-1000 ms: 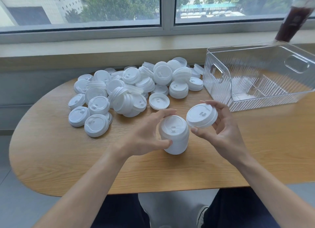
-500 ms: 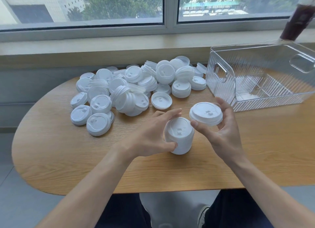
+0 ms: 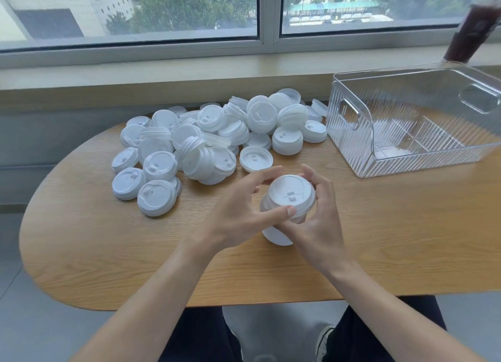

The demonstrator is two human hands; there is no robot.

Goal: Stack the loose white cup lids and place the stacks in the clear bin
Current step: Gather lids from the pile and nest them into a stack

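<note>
Low in the middle: left hand and right hand, each grip curled round the lid stack on the desk. Could tip over if pressed off to one side. Higher left: loose lids. Upper right: clear bin, nearly bare.

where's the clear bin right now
In the head view the clear bin sits on the wooden table's far right, just right of the pile of loose lids, below the windowsill.
</note>
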